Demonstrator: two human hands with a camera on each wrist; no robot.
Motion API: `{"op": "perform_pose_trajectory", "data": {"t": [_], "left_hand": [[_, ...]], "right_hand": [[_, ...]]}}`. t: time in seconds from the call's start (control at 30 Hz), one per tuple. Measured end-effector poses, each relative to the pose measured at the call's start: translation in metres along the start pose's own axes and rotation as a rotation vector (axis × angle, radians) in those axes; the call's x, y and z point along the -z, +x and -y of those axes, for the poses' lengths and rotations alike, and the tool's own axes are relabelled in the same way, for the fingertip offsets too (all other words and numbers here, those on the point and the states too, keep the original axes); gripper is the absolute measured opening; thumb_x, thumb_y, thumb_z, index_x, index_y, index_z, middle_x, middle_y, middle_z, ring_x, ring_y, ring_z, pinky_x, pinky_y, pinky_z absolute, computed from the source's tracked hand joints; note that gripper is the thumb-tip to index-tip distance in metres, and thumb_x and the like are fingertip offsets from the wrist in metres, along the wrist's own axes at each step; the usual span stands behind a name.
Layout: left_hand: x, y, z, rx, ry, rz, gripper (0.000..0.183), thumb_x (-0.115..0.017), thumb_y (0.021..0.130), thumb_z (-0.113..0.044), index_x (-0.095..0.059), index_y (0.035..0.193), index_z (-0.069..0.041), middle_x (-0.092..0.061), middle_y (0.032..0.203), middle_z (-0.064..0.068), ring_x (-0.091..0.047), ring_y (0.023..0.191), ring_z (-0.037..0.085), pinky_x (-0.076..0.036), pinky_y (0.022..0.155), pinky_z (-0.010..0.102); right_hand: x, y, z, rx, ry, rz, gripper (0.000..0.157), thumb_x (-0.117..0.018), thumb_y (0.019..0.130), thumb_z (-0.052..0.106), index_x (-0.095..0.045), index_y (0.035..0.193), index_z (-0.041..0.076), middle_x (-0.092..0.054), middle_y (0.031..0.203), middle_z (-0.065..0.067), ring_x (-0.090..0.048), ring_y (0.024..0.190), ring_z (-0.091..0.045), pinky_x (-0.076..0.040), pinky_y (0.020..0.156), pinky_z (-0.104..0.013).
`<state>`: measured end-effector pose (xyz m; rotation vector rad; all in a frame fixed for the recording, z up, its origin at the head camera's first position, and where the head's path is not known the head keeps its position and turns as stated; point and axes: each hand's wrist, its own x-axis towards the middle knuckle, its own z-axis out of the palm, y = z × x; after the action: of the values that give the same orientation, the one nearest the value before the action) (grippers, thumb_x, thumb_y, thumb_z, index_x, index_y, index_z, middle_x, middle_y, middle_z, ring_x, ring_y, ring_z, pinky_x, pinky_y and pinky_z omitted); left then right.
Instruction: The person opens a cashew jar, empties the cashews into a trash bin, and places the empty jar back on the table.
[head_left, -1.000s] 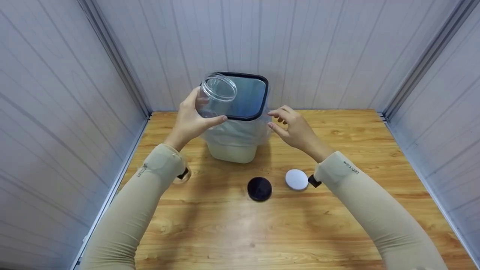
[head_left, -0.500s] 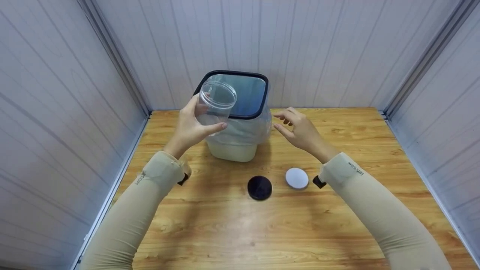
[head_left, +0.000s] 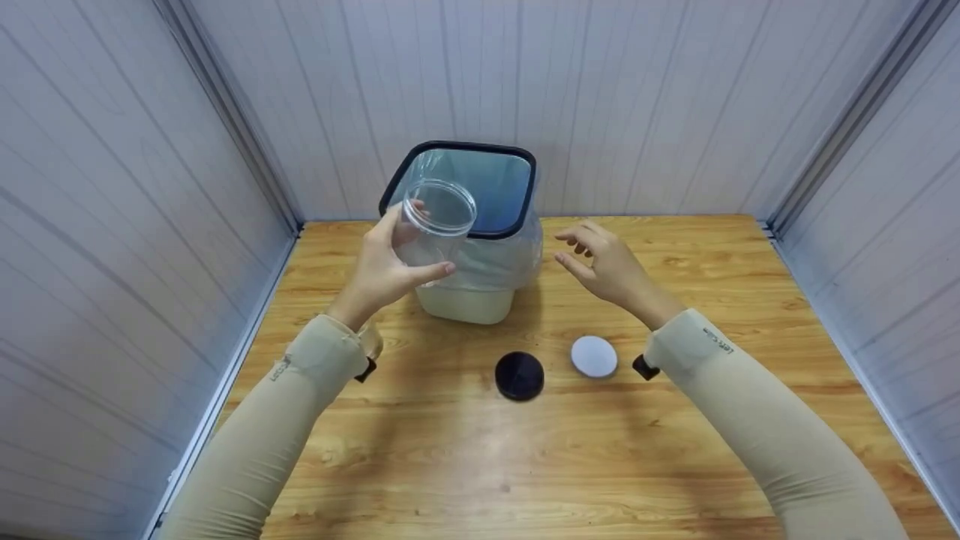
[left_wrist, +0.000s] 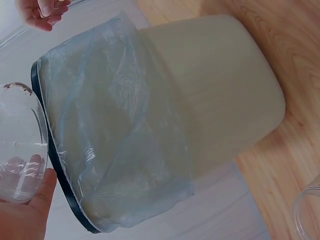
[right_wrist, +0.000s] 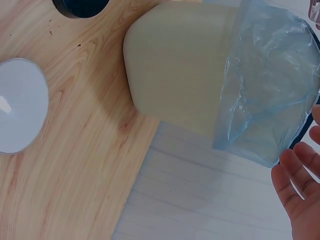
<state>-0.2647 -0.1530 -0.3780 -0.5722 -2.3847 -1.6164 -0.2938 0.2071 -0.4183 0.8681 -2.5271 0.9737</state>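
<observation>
My left hand grips a clear plastic jar round its side, mouth up and tilted slightly. The jar overlaps the front left of a pale trash bin with a black rim and a bluish plastic liner. Brown specks cling to the jar's base edge in the left wrist view. To the bin's right, my right hand holds nothing, its fingers relaxed and slightly bent. On the table lie a black lid and a white lid.
A second clear jar stands on the wooden table, mostly hidden behind my left wrist in the head view. A few dark specks lie near the black lid. Pale panelled walls enclose the table's back and sides.
My left hand has brought the jar down and back toward me from over the bin's opening. My right hand has drawn a little to the right, away from the liner.
</observation>
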Motion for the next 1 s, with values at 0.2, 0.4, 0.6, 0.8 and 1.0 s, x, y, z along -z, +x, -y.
{"op": "perform_pose_trajectory", "data": {"t": [0.2,0.4,0.6,0.8,1.0], "left_hand": [[-0.001,-0.006,0.005,0.01,-0.005,0.026,0.096,-0.102,0.075,-0.019,-0.051,0.156,-0.004,-0.067,0.146,0.012,-0.065,0.137,0.027,-0.052,0.118,0.049],[-0.002,-0.011,0.013,0.0,-0.002,0.032,0.095,-0.101,0.075,-0.017,-0.052,0.155,-0.004,-0.066,0.144,0.009,-0.064,0.137,0.027,-0.051,0.118,0.049],[-0.004,-0.019,0.022,0.031,0.007,0.049,0.094,-0.102,0.075,-0.019,-0.053,0.155,-0.008,-0.067,0.144,0.01,-0.064,0.136,0.029,-0.051,0.117,0.05],[-0.008,-0.025,0.032,0.043,-0.021,0.049,0.092,-0.102,0.074,-0.015,-0.055,0.153,-0.007,-0.069,0.141,0.012,-0.066,0.132,0.03,-0.052,0.115,0.05],[-0.016,-0.031,0.04,0.108,-0.03,0.061,0.094,-0.102,0.073,-0.016,-0.055,0.153,-0.012,-0.069,0.142,0.01,-0.065,0.134,0.029,-0.052,0.115,0.048]], "right_hand": [[0.0,-0.004,-0.004,-0.007,-0.01,-0.002,0.03,-0.069,0.107,0.014,-0.071,0.131,-0.004,-0.069,0.116,-0.025,-0.069,0.1,-0.045,-0.061,0.088,-0.057],[-0.001,-0.008,-0.007,-0.023,-0.008,-0.003,0.031,-0.07,0.107,0.015,-0.071,0.131,-0.004,-0.071,0.117,-0.025,-0.069,0.101,-0.046,-0.062,0.089,-0.055],[-0.003,-0.012,-0.01,-0.029,-0.024,-0.005,0.03,-0.07,0.107,0.016,-0.071,0.131,-0.003,-0.072,0.115,-0.024,-0.07,0.099,-0.041,-0.062,0.088,-0.055],[-0.006,-0.016,-0.012,-0.029,-0.026,-0.015,0.029,-0.072,0.106,0.014,-0.072,0.128,-0.003,-0.071,0.113,-0.023,-0.069,0.099,-0.043,-0.061,0.088,-0.057],[-0.008,-0.018,-0.016,-0.002,-0.03,-0.032,0.027,-0.073,0.105,0.013,-0.072,0.126,-0.004,-0.071,0.11,-0.024,-0.07,0.096,-0.041,-0.062,0.085,-0.059]]}}
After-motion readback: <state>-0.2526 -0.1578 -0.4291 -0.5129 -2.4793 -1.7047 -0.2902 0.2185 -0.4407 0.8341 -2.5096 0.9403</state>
